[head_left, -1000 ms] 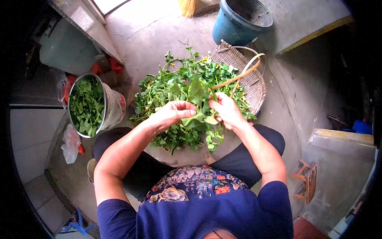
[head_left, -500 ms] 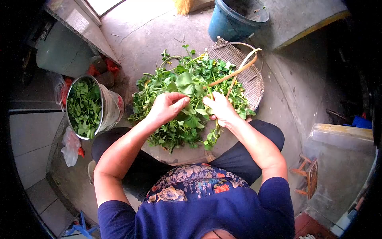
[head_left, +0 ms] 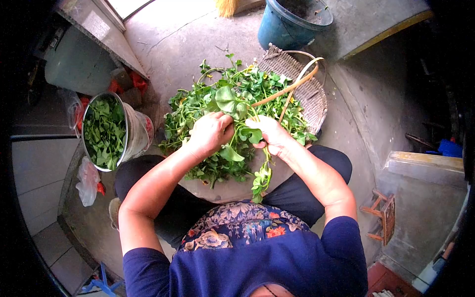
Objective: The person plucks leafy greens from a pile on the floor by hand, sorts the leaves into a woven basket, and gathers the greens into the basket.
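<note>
My right hand [head_left: 269, 133] is closed around a leafy green vine [head_left: 265, 171], whose end hangs down towards my lap. To its left, my left hand [head_left: 212, 130] is closed beside a large leaf [head_left: 227, 99]; the fingertips are partly hidden, and I cannot make out what is between them. Both hands are over a broad heap of green leafy vines [head_left: 193, 106]. The heap lies on and around a flat woven basket [head_left: 311, 101] with a curved pale handle [head_left: 297, 84].
A bucket of picked leaves [head_left: 104, 131] stands at the left, with a clear plastic bag [head_left: 87, 183] below it. A blue bucket [head_left: 287, 29] is beyond the basket. A small wooden stool [head_left: 383, 218] lies at the right. A broom [head_left: 226, 7] shows at the top.
My left hand has turned and its fingers have closed near the large leaf. The vine in my right hand hangs lower, and the hand has shifted slightly left.
</note>
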The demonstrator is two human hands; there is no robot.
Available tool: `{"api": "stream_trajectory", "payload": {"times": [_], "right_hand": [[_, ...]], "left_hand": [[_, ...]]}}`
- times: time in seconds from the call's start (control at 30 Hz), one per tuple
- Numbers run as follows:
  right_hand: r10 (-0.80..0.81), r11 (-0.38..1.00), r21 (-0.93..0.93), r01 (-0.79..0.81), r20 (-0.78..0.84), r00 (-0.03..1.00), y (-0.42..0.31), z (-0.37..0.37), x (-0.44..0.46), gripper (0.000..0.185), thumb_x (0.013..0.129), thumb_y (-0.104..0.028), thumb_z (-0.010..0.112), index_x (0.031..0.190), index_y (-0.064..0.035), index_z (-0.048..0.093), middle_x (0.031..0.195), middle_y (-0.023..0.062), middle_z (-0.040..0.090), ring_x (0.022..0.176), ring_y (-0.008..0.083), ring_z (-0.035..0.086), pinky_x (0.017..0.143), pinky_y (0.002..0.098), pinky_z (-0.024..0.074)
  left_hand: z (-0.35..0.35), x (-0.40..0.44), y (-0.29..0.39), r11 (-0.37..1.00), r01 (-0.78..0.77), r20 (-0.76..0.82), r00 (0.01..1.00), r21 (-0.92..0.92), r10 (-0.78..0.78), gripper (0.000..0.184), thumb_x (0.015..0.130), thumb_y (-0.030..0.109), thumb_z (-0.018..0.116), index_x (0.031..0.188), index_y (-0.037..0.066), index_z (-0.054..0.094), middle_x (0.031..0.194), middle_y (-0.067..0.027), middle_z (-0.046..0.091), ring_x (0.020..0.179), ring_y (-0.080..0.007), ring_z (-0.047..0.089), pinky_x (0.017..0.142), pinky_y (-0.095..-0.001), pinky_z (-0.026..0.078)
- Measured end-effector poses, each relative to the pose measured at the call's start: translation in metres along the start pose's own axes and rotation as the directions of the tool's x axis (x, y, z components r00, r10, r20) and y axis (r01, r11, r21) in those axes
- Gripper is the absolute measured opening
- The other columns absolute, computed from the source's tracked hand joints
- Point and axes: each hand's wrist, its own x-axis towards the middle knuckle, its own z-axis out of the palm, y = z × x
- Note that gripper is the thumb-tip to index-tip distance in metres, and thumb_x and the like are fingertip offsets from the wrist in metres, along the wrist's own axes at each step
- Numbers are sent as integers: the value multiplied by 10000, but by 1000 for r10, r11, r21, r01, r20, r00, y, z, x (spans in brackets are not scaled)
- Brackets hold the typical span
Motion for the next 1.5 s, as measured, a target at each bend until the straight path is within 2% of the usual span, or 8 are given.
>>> {"api": "stream_trajectory", "payload": {"times": [0.13,0.3,0.6,0.83,1.07,1.33,1.43,1.5], "right_hand": [[-53,999,13,52,99,994,-7,6,-7,128,881,-216,579,916,-98,545,676,-61,494,462,26,436,331,179,306],[-133,991,5,133,135,982,-6,5,-5,170,893,-208,556,996,-77,525,667,-60,480,407,25,399,318,170,289],[-386,856,-382,348,-24,922,-4,8,-9,233,894,-261,586,974,-57,506,758,-45,480,500,25,396,375,179,314],[-656,506,-665,549,117,746,2,5,-4,245,916,-204,558,1050,-2,517,891,33,587,838,124,540,760,273,445],[-726,295,-736,609,242,644,2,9,-12,216,896,-132,559,1055,12,527,898,123,643,826,218,638,697,314,486],[-685,492,-585,644,196,702,8,5,-8,174,919,-154,538,1007,-4,541,831,77,633,771,131,596,671,267,466],[-604,376,-739,559,262,753,11,0,-7,158,917,-166,537,947,-10,533,743,86,603,670,126,567,600,282,446],[-554,369,-746,554,301,776,11,7,-11,154,913,-164,540,919,-11,522,694,88,570,613,130,530,565,294,428]], "left_hand": [[-1,-1,2,968,-11,-104,994,-251,-16,97,764,85,558,838,24,577,733,-127,562,683,-270,575,638,-363,468],[-14,4,3,272,270,108,865,-924,-491,128,865,86,440,836,41,556,727,10,543,664,-80,485,614,-230,413],[-29,-9,21,379,651,601,757,-658,-256,262,889,315,594,900,57,637,682,68,547,564,-29,444,515,-201,379],[-14,-11,12,439,534,457,845,-722,-276,181,881,216,601,891,37,628,716,70,553,615,-15,451,548,-189,380],[-12,-11,5,409,469,381,881,-782,-281,155,889,147,536,908,22,627,809,38,604,714,-25,495,645,-200,410],[-45,-4,-25,111,285,125,694,-952,-709,133,898,130,472,960,40,547,784,-37,549,671,-132,521,593,-267,458],[-67,-1,-12,928,-59,-540,826,-369,-162,112,828,27,568,931,55,599,798,-35,578,715,-161,559,603,-295,459],[-63,-3,-8,976,-200,-341,915,82,216,209,715,69,641,920,107,634,736,-28,539,677,-217,547,603,-331,461]]}}
